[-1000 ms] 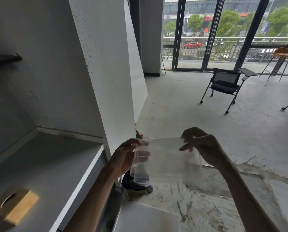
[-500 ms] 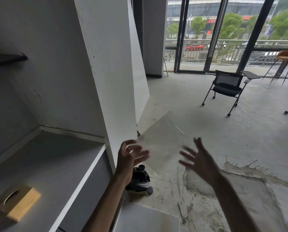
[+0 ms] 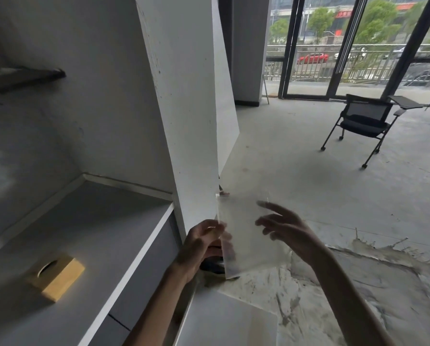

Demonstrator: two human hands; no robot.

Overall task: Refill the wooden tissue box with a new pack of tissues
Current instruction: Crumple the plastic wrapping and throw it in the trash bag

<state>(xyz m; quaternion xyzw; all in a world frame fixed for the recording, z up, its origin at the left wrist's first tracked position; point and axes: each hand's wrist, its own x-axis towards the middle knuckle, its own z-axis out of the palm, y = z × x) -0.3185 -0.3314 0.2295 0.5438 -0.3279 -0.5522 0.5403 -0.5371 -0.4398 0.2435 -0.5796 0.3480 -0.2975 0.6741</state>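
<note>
**Grip status: left hand pinching clear wrapper, right hand open**

Head view. Left hand [image 3: 201,247] has its fingers closed on the left edge of a clear plastic wrapper [image 3: 246,236], thumb and fingertips pressing the film between them. The wrapper is held roughly upright in the air, in front of the person, over the floor; it appears flat and see-through, with the floor visible through it. Whether anything is inside it cannot be told. Right hand [image 3: 291,233] has its fingers spread and apart, blurred; it is just beside the right part of the film, and contact cannot be confirmed. Both forearms enter from the bottom of the frame.

Wooden tissue box [image 3: 56,277] lies on the grey bench [image 3: 104,233] at lower left, well apart from both hands. Its top face shows an oval slot, and its light wood side faces the camera. No tissue shows at the slot.

A white upright panel [image 3: 184,108] stands at the right end of the bench, between the box and the hands. A dark object on the floor [image 3: 212,267] sits behind the left hand, mostly hidden. A black folding chair [image 3: 361,121] stands on the concrete floor [image 3: 309,183] at right, near tall glass doors [image 3: 334,46]. A white board [image 3: 229,320] lies flat at the bottom centre.
</note>
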